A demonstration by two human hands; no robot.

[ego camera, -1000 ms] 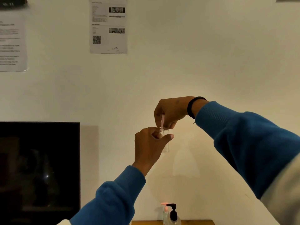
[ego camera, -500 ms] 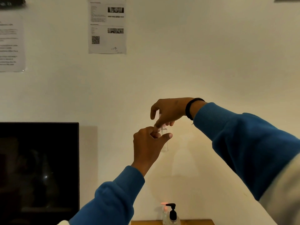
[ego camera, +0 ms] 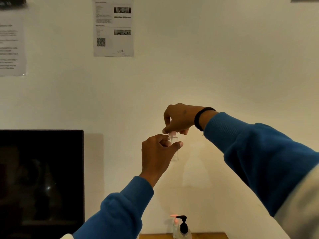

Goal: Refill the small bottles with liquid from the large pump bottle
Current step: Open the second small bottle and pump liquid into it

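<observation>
— Two hands are raised in front of the wall, both in blue sleeves. What is each doing?

— The left hand (ego camera: 158, 152) grips a small clear bottle (ego camera: 174, 149), fingers curled round its upper part, thumb out toward 3 o'clock. The right hand (ego camera: 179, 119), at 1 o'clock from the left, comes down from above and pinches the pinkish cap (ego camera: 172, 134) at the bottle's neck. A black band (ego camera: 201, 118) circles that wrist.

— Where is the pump bottle?

— Down at 6 o'clock, well apart from the hands: the large pump bottle (ego camera: 183, 227) with a black pump stands on a wooden surface (ego camera: 207, 236), just beside another small bottle with a pink top (ego camera: 175, 225), at its 9 o'clock.

— Anything else?

— At 9 o'clock a dark screen (ego camera: 41, 178); at 11 o'clock a printed sheet (ego camera: 113, 27) on the wall (ego camera: 224, 66).
</observation>
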